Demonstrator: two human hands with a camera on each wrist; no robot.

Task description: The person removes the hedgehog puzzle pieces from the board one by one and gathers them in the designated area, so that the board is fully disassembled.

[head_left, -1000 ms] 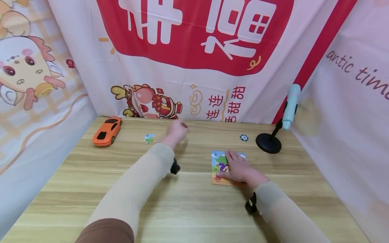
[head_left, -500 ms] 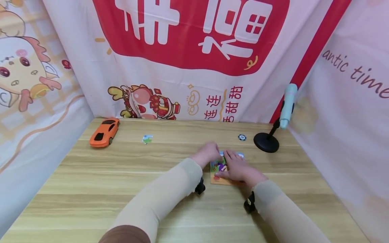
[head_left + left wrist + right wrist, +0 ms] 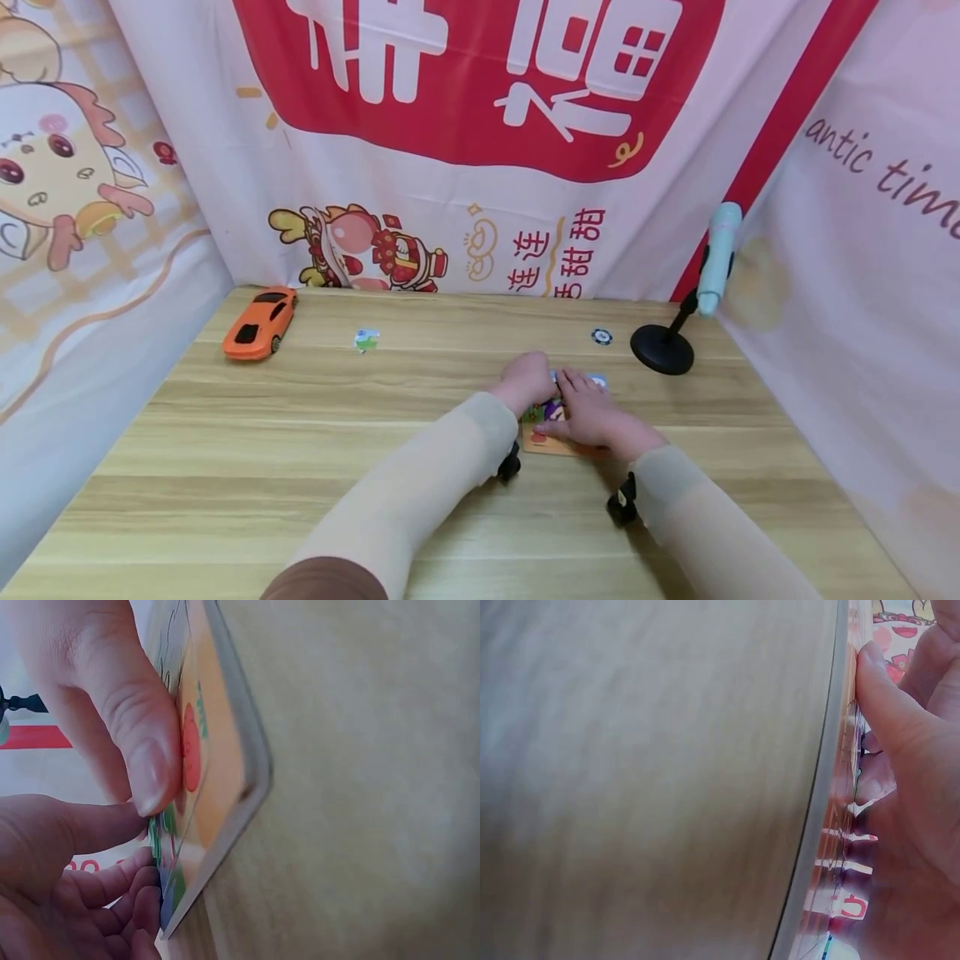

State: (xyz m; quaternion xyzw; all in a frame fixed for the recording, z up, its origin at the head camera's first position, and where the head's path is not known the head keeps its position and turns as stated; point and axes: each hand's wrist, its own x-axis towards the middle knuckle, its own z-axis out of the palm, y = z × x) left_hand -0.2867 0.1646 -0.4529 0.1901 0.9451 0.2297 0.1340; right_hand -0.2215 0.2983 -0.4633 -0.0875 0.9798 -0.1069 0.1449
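A colourful puzzle board (image 3: 551, 446) with an orange border lies flat on the wooden table (image 3: 300, 467). My right hand (image 3: 592, 417) rests flat on it, fingers straight, the thumb (image 3: 127, 727) pressing near the board's edge (image 3: 821, 802). My left hand (image 3: 527, 379) sits at the board's far left corner with its fingers curled. In the left wrist view its thumb and fingers pinch a small green and blue puzzle piece (image 3: 161, 847) against the board (image 3: 225, 765). Most of the board's picture is hidden under both hands.
A loose puzzle piece (image 3: 366, 339) lies at the back left, beside an orange toy car (image 3: 258, 323). A small black disc (image 3: 601, 337) and a microphone on a black round stand (image 3: 663, 350) are at the back right. Printed cloth walls close in three sides.
My left hand came from the back of the table, right and toward me, to the board's far left corner. The right hand stayed flat on the board.
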